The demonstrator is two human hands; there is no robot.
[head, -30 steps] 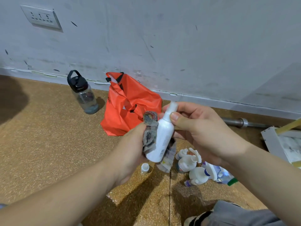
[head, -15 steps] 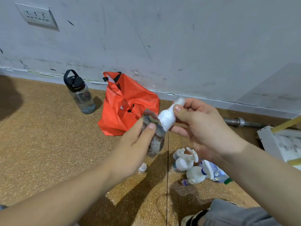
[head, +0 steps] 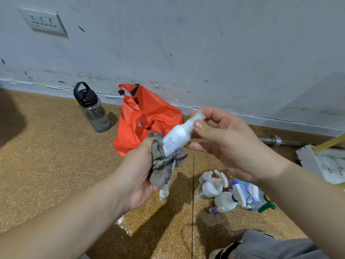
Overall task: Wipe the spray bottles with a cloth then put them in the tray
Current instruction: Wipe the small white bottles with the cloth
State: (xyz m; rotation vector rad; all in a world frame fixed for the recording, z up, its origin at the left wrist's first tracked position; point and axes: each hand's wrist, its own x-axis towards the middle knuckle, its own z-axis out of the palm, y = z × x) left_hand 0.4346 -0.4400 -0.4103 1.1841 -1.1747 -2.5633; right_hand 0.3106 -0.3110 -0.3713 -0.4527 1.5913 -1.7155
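Wiping step, prob. midway. R hand [head: 229, 146] pinching white spray bottle [head: 177, 137] by neck, tilted above floor; L hand [head: 138, 176] gripping grey cloth [head: 164, 165] round its base. Next: finish rub, carry to tray [head: 306, 157] at floor's right edge.

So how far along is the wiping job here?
Likely early. Done: no bottle shows in the visible corner of the white tray. In hand: the right hand holds a white spray bottle by its neck; the left hand grips the grey cloth at its base. Left: a pile of bottles on the floor.
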